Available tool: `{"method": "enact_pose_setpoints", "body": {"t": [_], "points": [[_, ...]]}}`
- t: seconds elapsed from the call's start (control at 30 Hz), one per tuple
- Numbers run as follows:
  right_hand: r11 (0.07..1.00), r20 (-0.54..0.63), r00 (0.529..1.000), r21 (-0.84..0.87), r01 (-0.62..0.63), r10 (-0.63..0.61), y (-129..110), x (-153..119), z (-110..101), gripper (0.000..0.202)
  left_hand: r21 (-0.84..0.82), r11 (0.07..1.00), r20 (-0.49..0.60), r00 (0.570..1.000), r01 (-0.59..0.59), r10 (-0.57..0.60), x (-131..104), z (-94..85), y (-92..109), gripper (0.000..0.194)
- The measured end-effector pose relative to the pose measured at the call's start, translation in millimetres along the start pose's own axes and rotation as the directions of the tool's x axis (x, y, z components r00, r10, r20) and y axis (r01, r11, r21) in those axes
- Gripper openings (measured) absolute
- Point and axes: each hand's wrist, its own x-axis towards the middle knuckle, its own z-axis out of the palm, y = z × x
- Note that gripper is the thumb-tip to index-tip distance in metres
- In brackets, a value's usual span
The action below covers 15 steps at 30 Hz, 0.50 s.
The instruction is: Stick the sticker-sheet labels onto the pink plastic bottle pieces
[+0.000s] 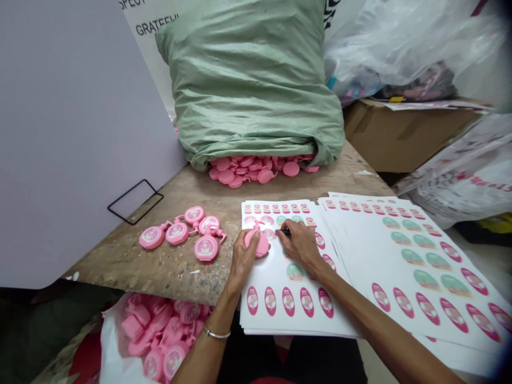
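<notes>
My left hand (243,255) is closed around a round pink plastic toy pump bottle (258,244), over a white sheet of stickers (264,272). The bottle's face towards me looks plain. Just to the right, my right hand (301,240) pinches a slim black tool (285,232), its tip close to a round pink sticker (270,234). My fingers hide most of the tool, so its kind is unclear. Round pink, oval and green stickers cover parts of the sheet. On the left lie several pink bottles with round labels, one of them (206,248) nearest me.
A green cloth sack (256,85) spills plain pink bottles (252,169) onto the wooden table (180,272). More sticker sheets (360,250) lie at right. Below the front edge, a white bag (120,341) holds labelled pink bottles. A cardboard box (404,133) stands back right.
</notes>
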Motion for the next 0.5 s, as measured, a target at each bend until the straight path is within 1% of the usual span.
{"method": "enact_pose_setpoints", "body": {"t": [0.07,0.13,0.23,0.33,0.4,0.5], "points": [[1.0,-0.006,1.0,0.002,-0.005,0.005,-1.2,1.3,-0.7,0.018,-0.005,1.0,0.003,1.0,0.006,-0.006,-0.8,0.4,1.4,0.045],[0.999,-0.036,0.999,0.041,-0.001,0.003,-2.1,2.3,-1.0,0.019,-0.016,1.0,-0.009,1.0,0.015,-0.015,-1.5,1.2,2.6,0.047],[0.99,-0.1,0.995,0.143,0.016,-0.002,-2.2,3.1,0.0,0.024,-0.037,0.999,-0.028,0.999,0.018,-0.019,-2.3,2.5,3.6,0.049],[0.966,-0.125,0.992,0.257,0.01,0.023,-1.5,4.0,-1.8,0.024,-0.064,0.998,-0.03,0.999,0.028,-0.03,-3.3,3.4,4.5,0.051],[0.926,-0.115,0.99,0.375,-0.037,0.086,-2.1,4.8,-8.2,0.025,-0.09,0.996,-0.03,0.999,0.029,-0.032,-4.3,3.0,5.2,0.051],[0.82,-0.076,0.98,0.561,-0.111,0.185,-6.9,4.8,-25.3,0.029,-0.158,0.987,-0.022,0.999,0.023,-0.027,-6.1,0.8,6.2,0.049]]}}
